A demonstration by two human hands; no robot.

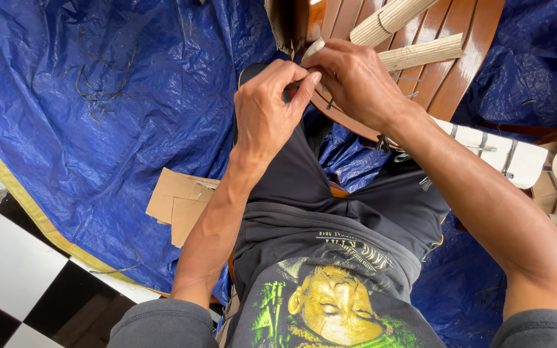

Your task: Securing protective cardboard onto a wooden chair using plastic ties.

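My left hand (267, 109) and my right hand (356, 78) meet over my knee at the edge of a round wooden slatted table (449, 71). Both pinch a small pale bundle of thin sticks (312, 49) between the fingertips; most of it is hidden by my fingers. Two larger tied bundles of pale sticks (420, 51) lie on the table just beyond my right hand. I sit with black shorts (330, 193) and a dark printed shirt below.
A blue tarp (98, 96) covers the floor, with dark string scraps (98, 90) on it. Flat cardboard pieces (178, 203) lie by my left thigh. Black and white floor tiles (14, 283) show at lower left. White bundled pieces (504, 154) lie at right.
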